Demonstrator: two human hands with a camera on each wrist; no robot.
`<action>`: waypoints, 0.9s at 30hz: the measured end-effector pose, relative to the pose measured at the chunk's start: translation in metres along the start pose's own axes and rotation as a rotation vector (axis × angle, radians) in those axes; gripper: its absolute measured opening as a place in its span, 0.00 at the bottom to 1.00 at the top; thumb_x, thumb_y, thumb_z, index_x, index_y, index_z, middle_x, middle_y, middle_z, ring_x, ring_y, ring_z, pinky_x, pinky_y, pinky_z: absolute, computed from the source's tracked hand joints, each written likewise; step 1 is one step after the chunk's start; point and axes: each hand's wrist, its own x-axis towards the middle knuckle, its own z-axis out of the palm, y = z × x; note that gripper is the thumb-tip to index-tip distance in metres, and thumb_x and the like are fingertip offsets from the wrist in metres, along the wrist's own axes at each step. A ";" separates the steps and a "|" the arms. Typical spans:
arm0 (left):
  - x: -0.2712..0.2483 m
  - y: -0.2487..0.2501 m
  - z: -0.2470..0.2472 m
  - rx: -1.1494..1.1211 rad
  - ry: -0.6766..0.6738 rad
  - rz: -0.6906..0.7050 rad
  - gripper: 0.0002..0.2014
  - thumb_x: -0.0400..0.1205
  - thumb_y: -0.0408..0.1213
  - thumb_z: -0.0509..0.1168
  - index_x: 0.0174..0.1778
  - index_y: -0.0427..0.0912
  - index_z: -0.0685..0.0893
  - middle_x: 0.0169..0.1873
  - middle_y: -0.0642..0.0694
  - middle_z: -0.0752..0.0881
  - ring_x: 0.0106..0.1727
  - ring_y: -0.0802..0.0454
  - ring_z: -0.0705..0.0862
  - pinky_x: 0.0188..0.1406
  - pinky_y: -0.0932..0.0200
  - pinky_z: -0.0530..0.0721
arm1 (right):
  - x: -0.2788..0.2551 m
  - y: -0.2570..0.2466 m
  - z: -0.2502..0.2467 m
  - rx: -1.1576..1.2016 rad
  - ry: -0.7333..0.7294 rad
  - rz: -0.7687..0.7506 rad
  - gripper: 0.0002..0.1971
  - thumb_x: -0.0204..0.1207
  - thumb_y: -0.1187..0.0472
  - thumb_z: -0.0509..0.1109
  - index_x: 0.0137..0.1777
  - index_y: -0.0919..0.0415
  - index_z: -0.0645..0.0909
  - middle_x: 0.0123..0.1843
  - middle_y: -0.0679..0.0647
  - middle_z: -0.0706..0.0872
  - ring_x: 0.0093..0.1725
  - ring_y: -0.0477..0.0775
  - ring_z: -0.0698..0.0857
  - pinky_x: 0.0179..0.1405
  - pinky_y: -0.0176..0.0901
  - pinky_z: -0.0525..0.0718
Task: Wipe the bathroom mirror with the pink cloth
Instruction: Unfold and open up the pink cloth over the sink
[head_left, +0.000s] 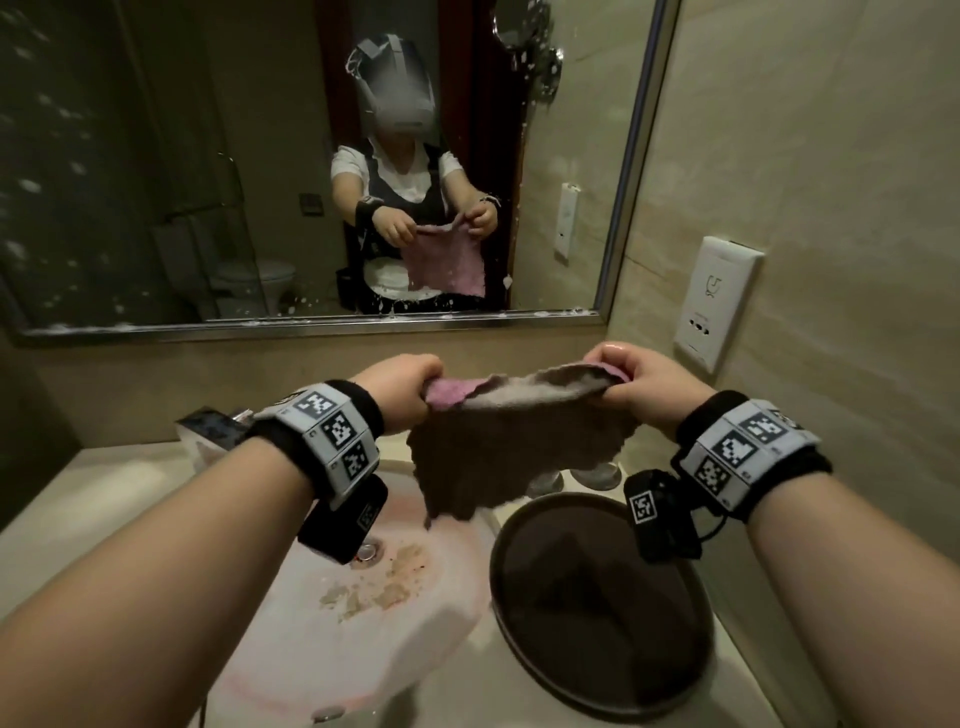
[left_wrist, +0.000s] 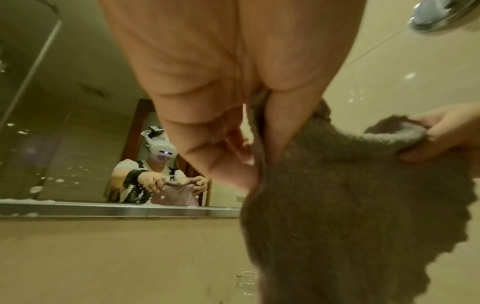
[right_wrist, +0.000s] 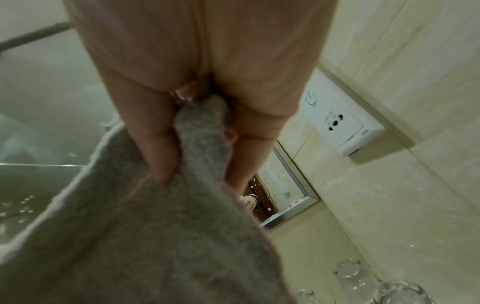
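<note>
Both hands stretch the cloth crosswise, hanging before the mirror.

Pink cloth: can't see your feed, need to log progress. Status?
Left hand and right hand each grip a top corner. Pink cloth hangs spread over the sink, off the glass. Mirror foam-spotted, unwiped. Nothing in the way.

Left hand and right hand raised level, apart; fingers curled, pinching.
</note>
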 end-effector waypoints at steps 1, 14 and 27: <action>0.003 -0.001 -0.002 -0.035 0.000 -0.029 0.04 0.81 0.28 0.59 0.45 0.42 0.72 0.47 0.38 0.83 0.52 0.39 0.84 0.44 0.51 0.84 | 0.000 -0.001 0.000 -0.008 -0.044 -0.026 0.14 0.73 0.73 0.68 0.37 0.51 0.78 0.40 0.48 0.81 0.39 0.48 0.81 0.36 0.34 0.82; 0.028 0.028 -0.031 0.093 0.049 0.182 0.16 0.79 0.25 0.60 0.59 0.41 0.86 0.61 0.41 0.84 0.64 0.42 0.80 0.61 0.58 0.76 | 0.011 0.027 0.040 -0.112 -0.525 0.124 0.14 0.71 0.72 0.72 0.40 0.49 0.85 0.68 0.62 0.82 0.69 0.61 0.79 0.73 0.53 0.73; 0.021 0.041 -0.051 0.120 0.141 0.473 0.12 0.81 0.27 0.63 0.53 0.43 0.90 0.63 0.47 0.83 0.63 0.50 0.81 0.55 0.71 0.71 | 0.032 0.003 0.095 -0.035 -0.054 0.115 0.19 0.80 0.64 0.63 0.71 0.62 0.72 0.67 0.60 0.81 0.65 0.60 0.80 0.66 0.49 0.78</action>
